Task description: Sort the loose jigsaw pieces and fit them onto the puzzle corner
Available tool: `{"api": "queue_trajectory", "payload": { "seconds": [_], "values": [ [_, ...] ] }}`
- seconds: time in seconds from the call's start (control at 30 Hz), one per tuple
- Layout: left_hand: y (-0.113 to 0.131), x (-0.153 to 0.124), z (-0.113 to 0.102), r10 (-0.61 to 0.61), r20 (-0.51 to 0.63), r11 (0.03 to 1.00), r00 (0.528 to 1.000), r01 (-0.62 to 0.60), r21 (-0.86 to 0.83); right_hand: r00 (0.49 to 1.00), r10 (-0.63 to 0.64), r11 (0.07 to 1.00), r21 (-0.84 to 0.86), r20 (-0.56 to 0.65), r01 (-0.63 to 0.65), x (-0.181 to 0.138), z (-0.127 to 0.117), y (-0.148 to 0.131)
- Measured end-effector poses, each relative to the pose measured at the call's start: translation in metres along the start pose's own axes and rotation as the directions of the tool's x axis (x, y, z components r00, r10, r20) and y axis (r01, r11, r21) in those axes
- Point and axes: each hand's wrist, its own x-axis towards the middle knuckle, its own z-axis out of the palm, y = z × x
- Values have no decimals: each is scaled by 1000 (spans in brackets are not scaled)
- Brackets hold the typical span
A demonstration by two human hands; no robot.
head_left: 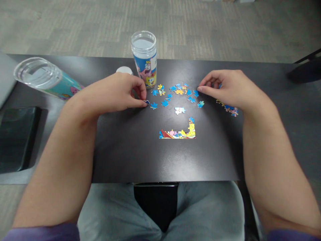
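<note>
My left hand (120, 92) pinches a small puzzle piece (147, 101) between thumb and forefinger, just above or on the table. My right hand (223, 85) has thumb and forefinger close together, the tips right beside a blue puzzle piece (196, 93); whether anything is between them is hidden. Several loose, mostly blue pieces lie between the hands, with a joined pale pair (180, 110) nearer me. An L-shaped joined strip (175, 134) forms a bottom edge and a right corner, in red, pink and yellow. Under my right wrist another pile of pieces (231, 109) is partly covered.
A clear-topped cartoon canister (144, 60) stands upright behind the pieces, with a white lid (124, 70) beside it. Another canister (50, 78) leans or lies behind my left forearm. A black case (18, 137) rests at the left. The dark table (130, 150) ends before my lap.
</note>
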Motion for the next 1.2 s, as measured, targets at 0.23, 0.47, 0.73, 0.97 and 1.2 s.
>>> {"api": "queue_trajectory", "payload": {
  "seconds": [0.23, 0.47, 0.73, 0.97, 1.2],
  "values": [
    [7, 5, 10, 91, 47, 985, 995, -83, -152, 998, -53, 999, -2, -30, 53, 6, 4, 12],
    [23, 7, 27, 126, 71, 981, 989, -114, -156, 994, -103, 995, -11, -37, 103, 7, 6, 21],
    [33, 10, 33, 70, 41, 995, 997, -67, -70, 997, 46, 998, -49, 56, -43, -4, -11, -3],
    [31, 10, 39, 115, 7, 993, 993, -115, 36, 983, -17, 999, -27, 184, 22, -7, -15, 2],
    [31, 12, 44, 183, 2, 980, 983, -182, 83, 961, -112, 993, -10, 252, 118, -1, -11, 22]
  ]
}}
